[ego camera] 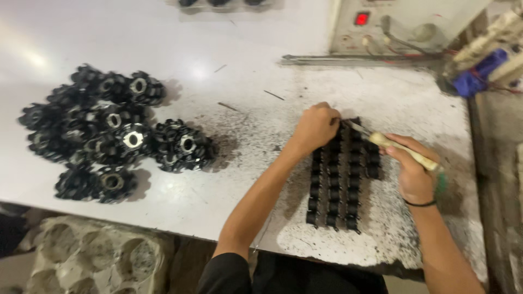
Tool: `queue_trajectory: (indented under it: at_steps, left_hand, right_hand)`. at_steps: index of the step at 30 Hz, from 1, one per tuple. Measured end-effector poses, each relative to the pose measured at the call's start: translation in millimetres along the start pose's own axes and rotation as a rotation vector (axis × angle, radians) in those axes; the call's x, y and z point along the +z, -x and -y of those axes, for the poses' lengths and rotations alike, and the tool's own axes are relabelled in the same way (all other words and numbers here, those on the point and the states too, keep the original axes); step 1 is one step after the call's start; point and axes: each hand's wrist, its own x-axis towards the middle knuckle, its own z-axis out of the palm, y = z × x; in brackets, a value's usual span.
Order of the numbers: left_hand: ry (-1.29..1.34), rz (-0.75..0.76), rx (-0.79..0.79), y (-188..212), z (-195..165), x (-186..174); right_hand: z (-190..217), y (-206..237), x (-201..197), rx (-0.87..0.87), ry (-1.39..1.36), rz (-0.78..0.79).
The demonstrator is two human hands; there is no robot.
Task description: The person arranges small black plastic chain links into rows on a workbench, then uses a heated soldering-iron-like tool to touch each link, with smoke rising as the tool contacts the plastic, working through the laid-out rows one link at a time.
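Left hand (316, 128) fisted down on the black block (340, 174) mid-bench (218, 190), pinning it; right hand (412, 171) closed on a pale-handled tool (400, 148) angled at its top; finished-looking black rotors (109, 139) piled aside left.

Small red lit display (362, 18) on grey control box (381, 27) (top right, bench back).

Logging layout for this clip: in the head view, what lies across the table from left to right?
Pile of black toothed wheels → left hand → rows of small black parts → right hand holding a pale-handled tool → blue part.
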Motion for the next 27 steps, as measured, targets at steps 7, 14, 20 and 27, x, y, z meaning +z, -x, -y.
queue_trajectory:
  at_steps: [7,14,20,27]
  left_hand:
    - [-0.100,0.016,-0.024,-3,-4,1]
    - [-0.230,0.060,-0.021,-6,-4,16]
    - [-0.217,0.068,0.006,-7,0,16]
    - [-0.184,0.048,-0.011,-7,8,16]
  right_hand:
    - [-11,-4,-3,0.053,0.034,0.007]
    - [-35,-7,-16,0.118,-0.020,-0.037]
    - [-41,-8,-16,0.080,0.039,-0.004]
    - [-54,-28,4,0.063,0.306,0.001]
